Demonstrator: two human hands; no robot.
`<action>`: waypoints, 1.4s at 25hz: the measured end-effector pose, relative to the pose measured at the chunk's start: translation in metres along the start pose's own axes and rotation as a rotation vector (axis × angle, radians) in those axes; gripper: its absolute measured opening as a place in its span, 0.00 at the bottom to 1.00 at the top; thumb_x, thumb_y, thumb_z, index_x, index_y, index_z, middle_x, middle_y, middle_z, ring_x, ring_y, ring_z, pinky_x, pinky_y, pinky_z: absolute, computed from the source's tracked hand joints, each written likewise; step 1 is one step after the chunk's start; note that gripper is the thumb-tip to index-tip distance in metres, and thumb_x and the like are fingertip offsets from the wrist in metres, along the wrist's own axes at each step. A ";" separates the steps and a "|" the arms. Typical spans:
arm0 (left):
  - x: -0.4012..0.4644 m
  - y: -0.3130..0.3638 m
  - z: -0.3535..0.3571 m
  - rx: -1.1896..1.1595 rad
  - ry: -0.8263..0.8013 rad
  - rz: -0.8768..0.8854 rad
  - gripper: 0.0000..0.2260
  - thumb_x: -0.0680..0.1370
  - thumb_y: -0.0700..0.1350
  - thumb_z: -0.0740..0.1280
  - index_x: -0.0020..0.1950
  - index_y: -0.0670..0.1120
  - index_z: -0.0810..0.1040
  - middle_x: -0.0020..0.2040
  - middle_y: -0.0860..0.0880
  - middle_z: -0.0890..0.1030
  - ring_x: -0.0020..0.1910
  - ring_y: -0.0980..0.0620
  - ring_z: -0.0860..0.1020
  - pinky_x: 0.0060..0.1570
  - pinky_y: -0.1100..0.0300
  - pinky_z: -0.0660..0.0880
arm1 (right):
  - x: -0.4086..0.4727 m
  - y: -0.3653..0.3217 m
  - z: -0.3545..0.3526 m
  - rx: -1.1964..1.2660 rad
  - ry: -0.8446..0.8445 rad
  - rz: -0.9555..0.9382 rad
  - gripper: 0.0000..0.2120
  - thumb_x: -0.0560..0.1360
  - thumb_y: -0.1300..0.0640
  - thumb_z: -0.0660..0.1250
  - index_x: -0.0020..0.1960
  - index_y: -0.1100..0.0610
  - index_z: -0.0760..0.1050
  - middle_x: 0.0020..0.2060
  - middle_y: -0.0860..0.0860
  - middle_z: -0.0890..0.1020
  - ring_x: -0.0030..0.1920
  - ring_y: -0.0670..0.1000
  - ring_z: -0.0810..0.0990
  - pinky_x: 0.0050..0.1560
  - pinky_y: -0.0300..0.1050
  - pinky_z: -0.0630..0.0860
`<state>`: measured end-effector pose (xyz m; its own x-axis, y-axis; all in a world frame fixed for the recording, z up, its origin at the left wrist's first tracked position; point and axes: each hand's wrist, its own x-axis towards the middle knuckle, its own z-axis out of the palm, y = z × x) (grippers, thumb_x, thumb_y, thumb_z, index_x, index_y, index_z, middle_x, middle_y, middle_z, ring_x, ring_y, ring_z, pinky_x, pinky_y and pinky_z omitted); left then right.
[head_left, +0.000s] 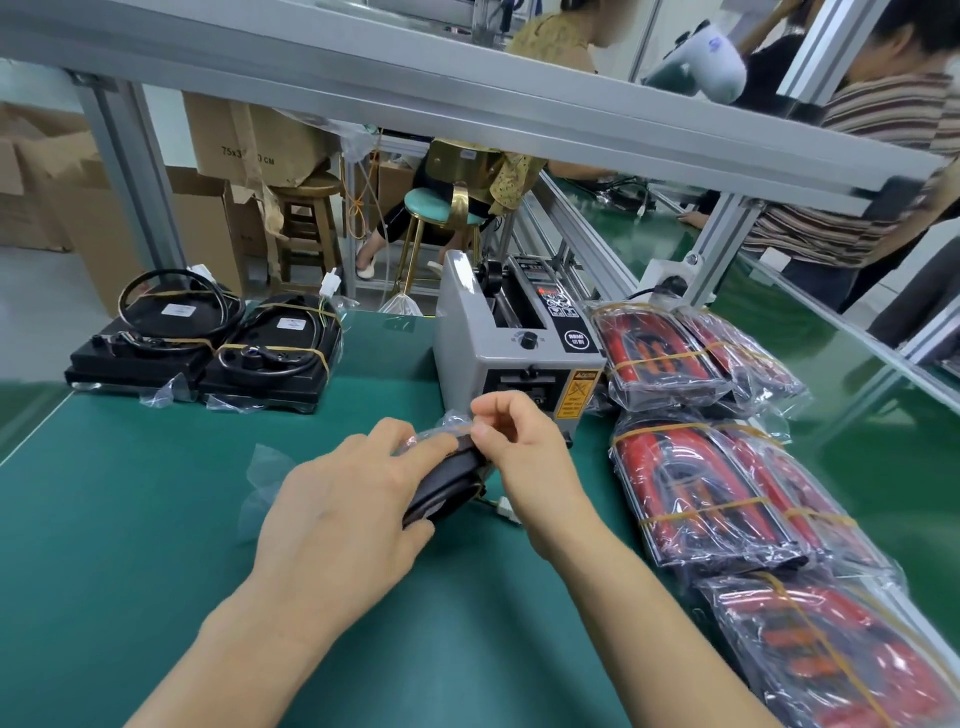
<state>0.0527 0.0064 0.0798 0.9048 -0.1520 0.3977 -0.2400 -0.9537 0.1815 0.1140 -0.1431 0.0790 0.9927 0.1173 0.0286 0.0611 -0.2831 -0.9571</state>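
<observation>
**A:** Where is the part?

**B:** The black part (447, 483) is low over the green bench (156, 545), just in front of the grey tape dispenser (498, 348). It is tilted, with its far end raised. A clear bag (451, 417) covers that far end, and more crumpled film shows to the left of the hands.

**A:** Is it resting on the bench?

**B:** I cannot tell, because the palm hides its lower edge.

**A:** What is the left hand doing?

**B:** The left hand (343, 499) lies over the part from the left. Its fingers run along the top and its thumb is tucked under the near end, so the grip is closed round the part.

**A:** And the right?

**B:** The right hand (524, 447) is at the far end, close to the dispenser's mouth. Its thumb and forefinger are pressed together, pinching the bag film, and the other fingers are curled loosely behind.

**A:** Is anything trailing from it?

**B:** A thin wire with a white plug (508, 512) comes out beneath the right wrist, and the plug lies on the bench.

**A:** What else is nearby?

**B:** On the right, bagged red bundles (696, 493) bound with yellow bands are stacked in a row along the bench edge. At the far left, two black units (208, 353) with coiled cables sit side by side, well apart from the hands. Beyond the frame, other people work at the next line.
</observation>
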 end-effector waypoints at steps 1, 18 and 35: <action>-0.001 -0.004 -0.001 -0.037 0.012 -0.002 0.27 0.67 0.52 0.73 0.65 0.62 0.73 0.55 0.58 0.77 0.48 0.50 0.79 0.38 0.56 0.74 | 0.000 0.003 -0.005 0.038 -0.012 0.018 0.11 0.79 0.64 0.63 0.50 0.47 0.74 0.46 0.43 0.78 0.50 0.44 0.76 0.52 0.33 0.71; -0.028 -0.039 0.031 -1.499 0.272 -0.190 0.30 0.57 0.33 0.77 0.56 0.52 0.79 0.55 0.48 0.82 0.54 0.52 0.80 0.55 0.63 0.76 | -0.041 -0.019 -0.034 -0.150 -0.149 -0.352 0.27 0.59 0.62 0.81 0.54 0.47 0.77 0.49 0.43 0.83 0.51 0.46 0.80 0.58 0.44 0.74; -0.011 -0.068 0.004 -1.422 0.119 -0.352 0.32 0.56 0.37 0.81 0.58 0.55 0.81 0.53 0.46 0.82 0.46 0.47 0.84 0.44 0.58 0.81 | -0.027 -0.018 -0.001 -0.237 0.081 -0.919 0.08 0.77 0.63 0.66 0.52 0.60 0.83 0.42 0.51 0.76 0.43 0.44 0.75 0.46 0.33 0.72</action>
<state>0.0605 0.0723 0.0596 0.9717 0.1180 0.2045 -0.2190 0.1270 0.9674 0.0866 -0.1421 0.0959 0.5490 0.3264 0.7695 0.8322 -0.2992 -0.4668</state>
